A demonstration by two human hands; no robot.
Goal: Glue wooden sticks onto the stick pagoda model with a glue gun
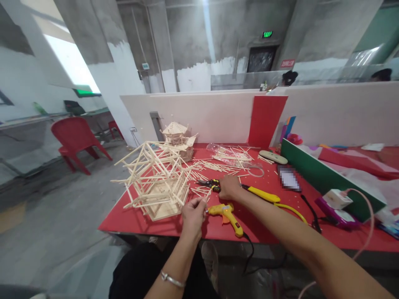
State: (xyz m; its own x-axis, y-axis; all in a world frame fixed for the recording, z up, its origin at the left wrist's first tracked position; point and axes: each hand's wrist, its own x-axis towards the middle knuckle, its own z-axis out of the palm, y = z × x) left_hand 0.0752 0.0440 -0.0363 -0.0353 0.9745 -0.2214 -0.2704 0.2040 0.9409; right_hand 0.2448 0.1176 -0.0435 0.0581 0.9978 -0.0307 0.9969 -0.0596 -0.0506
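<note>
On the red table stands a large open frame of pale wooden sticks (pixel 156 182) on a flat wooden base. To its right, my left hand (pixel 193 214) pinches a thin wooden stick (pixel 208 195). My right hand (pixel 230 187) is closed over the black-and-yellow handle of small pliers (pixel 207 182), whose dark jaws point left towards loose sticks. A yellow glue gun (pixel 226 214) lies just below my right hand, its nozzle beside my left fingers. Yellow-handled cutters (pixel 262 193) lie right of my right hand, partly under the forearm.
Loose sticks (pixel 218 166) and a clear plastic bag (pixel 230 154) lie behind my hands. A smaller wooden pavilion (pixel 176 135) stands at the back left. On the right are a phone-like device (pixel 289 178), a green board (pixel 327 178) and a white plug block (pixel 337 199) with cables.
</note>
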